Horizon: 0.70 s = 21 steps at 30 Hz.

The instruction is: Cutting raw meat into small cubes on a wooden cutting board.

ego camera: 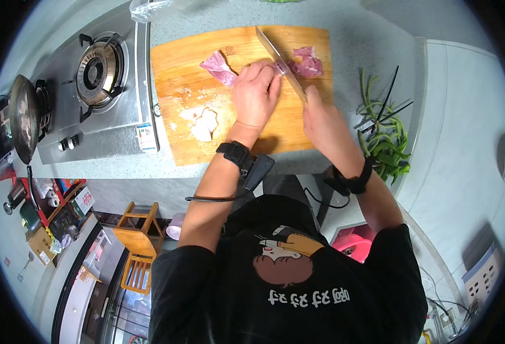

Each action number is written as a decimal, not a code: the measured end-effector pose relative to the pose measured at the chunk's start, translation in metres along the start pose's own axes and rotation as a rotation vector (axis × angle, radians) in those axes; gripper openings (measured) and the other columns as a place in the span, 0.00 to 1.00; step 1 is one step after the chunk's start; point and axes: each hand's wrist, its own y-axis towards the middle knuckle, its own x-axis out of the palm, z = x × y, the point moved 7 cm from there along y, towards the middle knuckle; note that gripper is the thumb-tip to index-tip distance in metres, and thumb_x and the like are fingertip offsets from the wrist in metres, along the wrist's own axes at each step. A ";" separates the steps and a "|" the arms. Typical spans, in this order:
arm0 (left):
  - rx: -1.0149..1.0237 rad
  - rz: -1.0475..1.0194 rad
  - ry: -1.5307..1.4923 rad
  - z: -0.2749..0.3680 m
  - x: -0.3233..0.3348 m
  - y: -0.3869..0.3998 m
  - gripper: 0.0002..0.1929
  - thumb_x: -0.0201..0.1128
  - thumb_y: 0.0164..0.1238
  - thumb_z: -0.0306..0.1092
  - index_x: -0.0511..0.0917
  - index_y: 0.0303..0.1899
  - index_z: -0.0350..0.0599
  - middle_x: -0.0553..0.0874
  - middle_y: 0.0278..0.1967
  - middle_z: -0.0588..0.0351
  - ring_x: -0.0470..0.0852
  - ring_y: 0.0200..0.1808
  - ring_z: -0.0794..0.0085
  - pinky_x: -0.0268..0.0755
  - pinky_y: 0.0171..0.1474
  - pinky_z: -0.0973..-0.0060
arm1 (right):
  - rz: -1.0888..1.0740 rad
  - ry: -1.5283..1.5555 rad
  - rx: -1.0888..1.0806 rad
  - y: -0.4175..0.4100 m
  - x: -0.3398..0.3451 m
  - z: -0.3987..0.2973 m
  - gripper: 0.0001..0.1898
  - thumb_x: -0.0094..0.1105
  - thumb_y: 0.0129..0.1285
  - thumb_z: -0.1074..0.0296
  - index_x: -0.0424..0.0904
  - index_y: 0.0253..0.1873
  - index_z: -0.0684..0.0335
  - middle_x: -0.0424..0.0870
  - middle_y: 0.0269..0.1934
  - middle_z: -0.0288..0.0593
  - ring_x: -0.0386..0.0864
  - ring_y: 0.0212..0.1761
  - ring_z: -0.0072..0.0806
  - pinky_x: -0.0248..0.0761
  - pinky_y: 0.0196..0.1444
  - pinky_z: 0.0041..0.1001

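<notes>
My right hand (324,115) grips the handle of a kitchen knife (281,62), its long blade slanting away to the upper left. Fingers curled, my left hand (254,88) presses on a piece of raw meat right beside the blade; most of that piece is hidden. Cut slices of pink meat (308,64) lie to the right of the blade. A larger strip of raw meat (219,69) extends to the left of my left hand. Whitish pieces, perhaps fat (204,125), rest at the lower left of the wooden cutting board (171,86).
Left of the board is a gas stove (125,103) with a bare burner (97,73) and a wok (24,118). Green vegetables, apparently peppers (390,157), lie on the counter at right with thin dark sticks (385,101). A clear plastic bag (147,9) sits at the back.
</notes>
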 end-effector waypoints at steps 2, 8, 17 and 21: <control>0.024 -0.021 -0.013 0.006 0.004 0.002 0.05 0.68 0.61 0.31 0.81 0.34 0.42 0.85 0.42 0.55 0.82 0.40 0.57 0.76 0.44 0.63 | 0.010 0.026 -0.003 0.026 0.003 -0.009 0.06 0.50 0.70 0.71 0.64 0.47 0.62 0.83 0.28 0.61 0.82 0.31 0.61 0.75 0.33 0.55; 0.012 -0.018 -0.013 0.000 0.006 0.000 0.05 0.68 0.61 0.30 0.81 0.35 0.43 0.85 0.42 0.54 0.82 0.41 0.57 0.76 0.46 0.63 | 0.022 0.073 0.010 0.042 0.004 0.017 0.09 0.51 0.69 0.70 0.65 0.51 0.62 0.83 0.29 0.63 0.82 0.32 0.61 0.74 0.34 0.56; -0.183 0.016 -0.201 -0.009 0.004 -0.003 0.05 0.70 0.60 0.30 0.82 0.34 0.44 0.84 0.38 0.53 0.83 0.38 0.56 0.77 0.41 0.63 | 0.003 0.075 -0.022 0.013 -0.015 -0.004 0.11 0.54 0.68 0.71 0.66 0.51 0.63 0.81 0.27 0.62 0.81 0.33 0.62 0.71 0.34 0.56; -0.124 0.013 -0.137 -0.010 0.005 -0.003 0.05 0.70 0.60 0.30 0.82 0.33 0.44 0.84 0.37 0.53 0.84 0.39 0.56 0.77 0.42 0.63 | -0.035 0.139 -0.020 0.002 -0.007 0.006 0.13 0.53 0.69 0.71 0.65 0.56 0.62 0.79 0.28 0.67 0.79 0.33 0.67 0.68 0.33 0.58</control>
